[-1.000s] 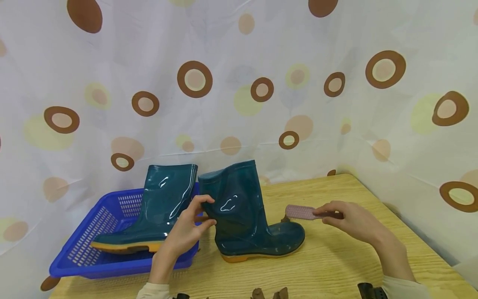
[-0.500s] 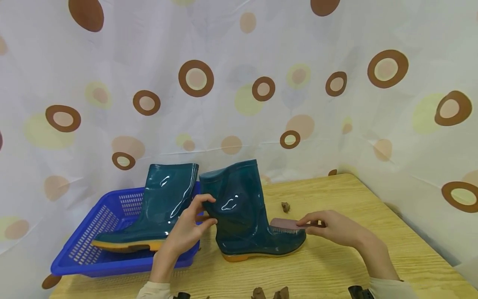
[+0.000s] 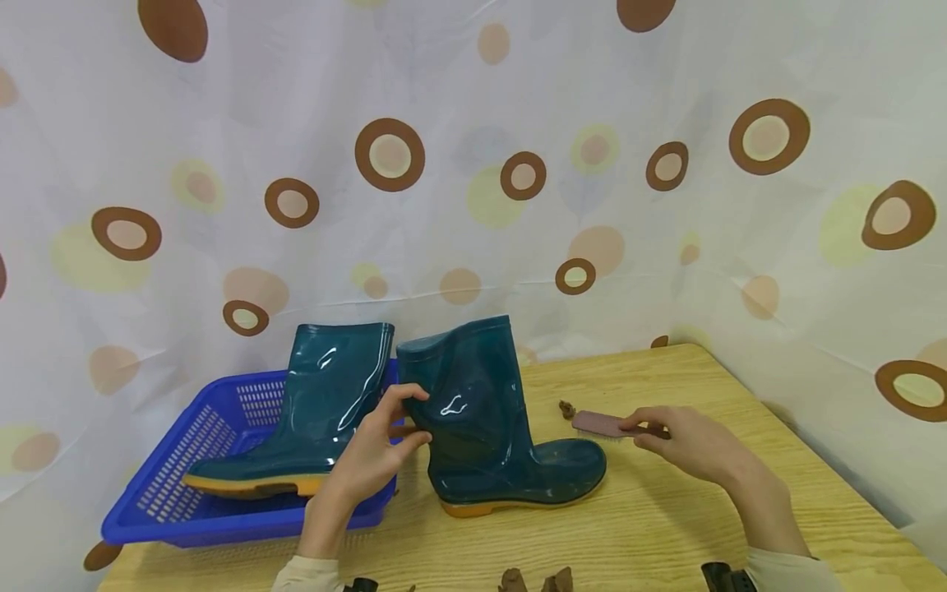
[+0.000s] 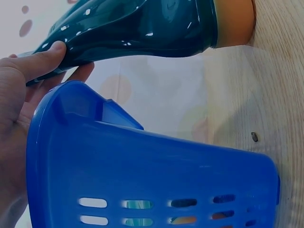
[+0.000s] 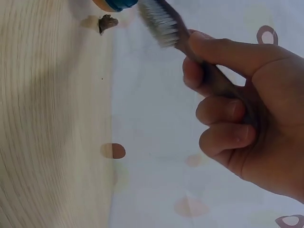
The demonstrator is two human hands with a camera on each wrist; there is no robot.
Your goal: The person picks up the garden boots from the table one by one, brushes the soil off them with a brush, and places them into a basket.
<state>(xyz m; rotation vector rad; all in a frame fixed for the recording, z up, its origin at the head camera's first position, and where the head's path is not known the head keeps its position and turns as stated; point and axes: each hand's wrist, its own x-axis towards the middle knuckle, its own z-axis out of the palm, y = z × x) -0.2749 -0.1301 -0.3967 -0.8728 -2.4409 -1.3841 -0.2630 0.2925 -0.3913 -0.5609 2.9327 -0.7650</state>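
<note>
A dark green rubber boot (image 3: 481,427) with a yellow-orange sole stands on the table, toe to the right. My left hand (image 3: 377,444) pinches the back of its shaft between thumb and fingers, beside the basket rim in the left wrist view. In my right hand (image 3: 688,440) is a scrub brush (image 3: 598,423) with a pinkish-brown back and pale bristles, its handle wrapped by curled fingers in the right wrist view. The brush is just beyond and right of the boot's toe, bristles facing down, apart from the boot.
To the left a blue plastic basket (image 3: 155,485) holds a second green boot (image 3: 333,395). A small brown clump (image 3: 566,409) lies on the wooden table (image 3: 636,526) behind the toe, and more brown lumps (image 3: 556,580) sit at the front edge. A patterned curtain (image 3: 459,99) hangs behind.
The brush went down onto the boot's toe half a second ago, then lifted off back to the right. The left hand and the boot have stayed put.
</note>
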